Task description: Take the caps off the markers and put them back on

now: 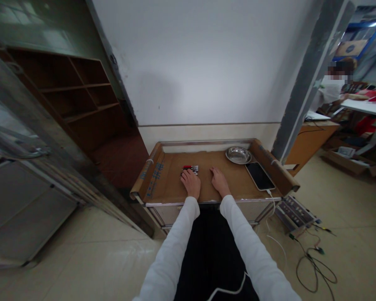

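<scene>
My left hand [191, 183] lies palm down on the cardboard-covered cart top [172, 182], fingers stretched forward. Its fingertips reach the near side of a small group of slim red and black pieces with silvery ends [190, 167]. They lie side by side, and the hand partly covers them; their exact kind is too small to tell. To the right, apart from those pieces, my right hand [219, 181] rests on the cardboard with its fingers loosely extended and nothing visible in them.
A round metal dish [238, 155] stands at the back right. In front of it lies a phone [260, 176] with a white cable. Rolled cardboard edges flank the cart top. An electrical box [297, 214] and loose cables lie on the floor at right. A person [330, 90] sits farther back.
</scene>
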